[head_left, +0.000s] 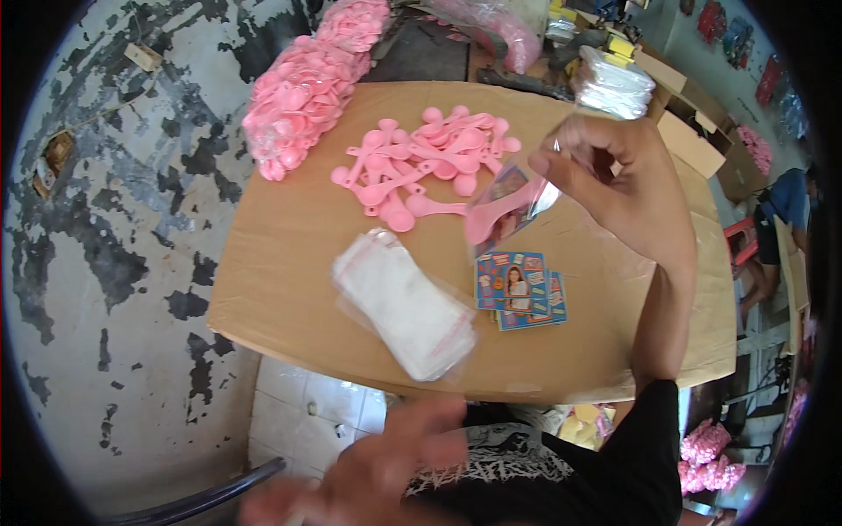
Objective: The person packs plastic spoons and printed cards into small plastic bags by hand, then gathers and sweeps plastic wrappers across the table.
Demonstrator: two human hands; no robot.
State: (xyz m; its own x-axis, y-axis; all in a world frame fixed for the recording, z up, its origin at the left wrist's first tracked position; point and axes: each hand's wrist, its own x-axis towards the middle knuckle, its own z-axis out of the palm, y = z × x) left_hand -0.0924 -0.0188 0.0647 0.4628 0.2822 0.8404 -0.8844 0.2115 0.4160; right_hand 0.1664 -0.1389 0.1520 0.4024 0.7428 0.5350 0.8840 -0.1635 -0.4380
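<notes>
My right hand (pixel 614 175) is closed, pinching the top of a small clear plastic bag (pixel 545 200) above the right part of the table. Inside the bag show a pink spoon (pixel 493 219) and a printed card (pixel 509 188). Below it lies a small pile of blue printed cards (pixel 513 285), the top one bearing a picture of a person. To the left rests a stack of clear plastic bags (pixel 399 302). Farther back spreads a heap of loose pink spoons (pixel 425 158). My left hand (pixel 377 465), blurred by motion, is in front of the table's near edge, fingers apart, with nothing visible in it.
Brown paper covers the table (pixel 272 272). A large bag of pink spoons (pixel 303 101) stands at its far left corner, against a peeling wall (pixel 123 263). White plastic packs (pixel 614 83) and cardboard boxes (pixel 693 131) are at the back right. Another person (pixel 781 219) sits at the far right.
</notes>
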